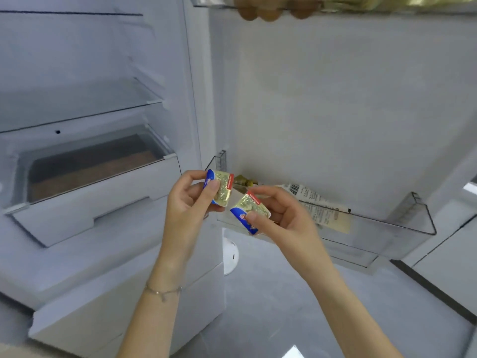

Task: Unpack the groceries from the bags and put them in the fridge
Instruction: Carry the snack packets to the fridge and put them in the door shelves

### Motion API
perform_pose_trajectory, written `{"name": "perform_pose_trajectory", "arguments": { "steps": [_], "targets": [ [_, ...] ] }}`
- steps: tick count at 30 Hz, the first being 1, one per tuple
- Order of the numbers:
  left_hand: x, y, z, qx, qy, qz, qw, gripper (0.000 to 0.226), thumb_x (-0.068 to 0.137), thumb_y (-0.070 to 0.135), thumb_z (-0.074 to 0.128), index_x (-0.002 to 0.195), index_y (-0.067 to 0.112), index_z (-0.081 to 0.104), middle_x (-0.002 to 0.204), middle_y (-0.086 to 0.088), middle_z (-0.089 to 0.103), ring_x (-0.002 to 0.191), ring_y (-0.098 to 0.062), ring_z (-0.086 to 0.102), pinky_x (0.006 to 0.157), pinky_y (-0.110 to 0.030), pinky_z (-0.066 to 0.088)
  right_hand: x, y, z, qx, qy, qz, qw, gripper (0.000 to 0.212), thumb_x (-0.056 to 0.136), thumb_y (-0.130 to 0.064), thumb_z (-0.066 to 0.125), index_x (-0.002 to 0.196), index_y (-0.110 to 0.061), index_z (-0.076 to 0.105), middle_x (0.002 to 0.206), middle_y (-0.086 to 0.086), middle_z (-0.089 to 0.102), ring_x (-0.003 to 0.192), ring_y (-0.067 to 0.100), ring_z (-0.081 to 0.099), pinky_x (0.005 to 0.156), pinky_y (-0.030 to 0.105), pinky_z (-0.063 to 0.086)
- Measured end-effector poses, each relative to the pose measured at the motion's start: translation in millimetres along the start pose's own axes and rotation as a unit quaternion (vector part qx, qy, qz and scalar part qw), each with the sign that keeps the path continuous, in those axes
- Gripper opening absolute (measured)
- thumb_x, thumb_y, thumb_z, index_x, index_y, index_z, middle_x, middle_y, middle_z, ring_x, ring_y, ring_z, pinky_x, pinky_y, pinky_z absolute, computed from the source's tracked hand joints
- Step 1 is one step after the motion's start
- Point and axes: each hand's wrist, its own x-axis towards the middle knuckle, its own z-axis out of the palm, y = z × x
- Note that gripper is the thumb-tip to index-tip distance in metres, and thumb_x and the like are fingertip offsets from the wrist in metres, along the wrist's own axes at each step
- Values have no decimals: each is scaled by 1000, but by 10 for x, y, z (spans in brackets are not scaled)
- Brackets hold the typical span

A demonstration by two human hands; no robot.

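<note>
Head view: hands (229, 202) gripping probable butter packets (222, 187).

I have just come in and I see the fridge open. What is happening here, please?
A person stands at the open fridge and holds one small gold foil packet in each hand: the left hand holds the left packet, and the right hand holds the right packet. Both are held in front of the lower door shelf, where a labelled package already lies. The packets are not yet put down.
</note>
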Motion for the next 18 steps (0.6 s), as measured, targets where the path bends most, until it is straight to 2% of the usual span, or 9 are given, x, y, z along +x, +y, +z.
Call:
{"name": "perform_pose_trajectory", "arguments": {
  "steps": [5, 12, 15, 18],
  "targets": [
    [418, 105, -114, -2, -101, 21, 995, 8, 93, 9, 58, 93, 17, 59, 74, 5, 74, 67, -10, 69, 63, -25, 58, 187, -200, 118, -24, 112, -39, 993, 32, 86, -3, 68, 111, -22, 63, 95, 4, 72, 78, 13, 70, 61, 23, 53],
    [756, 152, 135, 27, -228, 15, 973, 6, 94, 15, 60, 98, 19, 60, 83, 3, 74, 77, -10, 70, 65, -22, 56, 234, -324, -35, -72, 214, -45, 973, 35, 86, -6, 68, 116, -22, 61, 93, 4, 73, 81, 15, 72, 66, 35, 58],
    [886, 91, 284, 78, -277, 9, 957, 9, 94, 16, 62, 97, 24, 59, 86, 4, 74, 82, -11, 71, 63, -21, 56, 285, -323, -189, -108, 230, -22, 967, 35, 86, -10, 69, 116, -25, 60, 94, -1, 71, 89, 14, 71, 65, 29, 58],
    [1048, -33, 396, 170, -291, 34, 941, 15, 90, 16, 67, 88, 30, 63, 93, 4, 70, 88, -16, 68, 67, -26, 59, 414, -302, -376, -191, 240, 1, 952, 29, 86, -15, 70, 110, -28, 59, 94, -5, 70, 91, 11, 67, 58, 16, 52]
  ]
}}
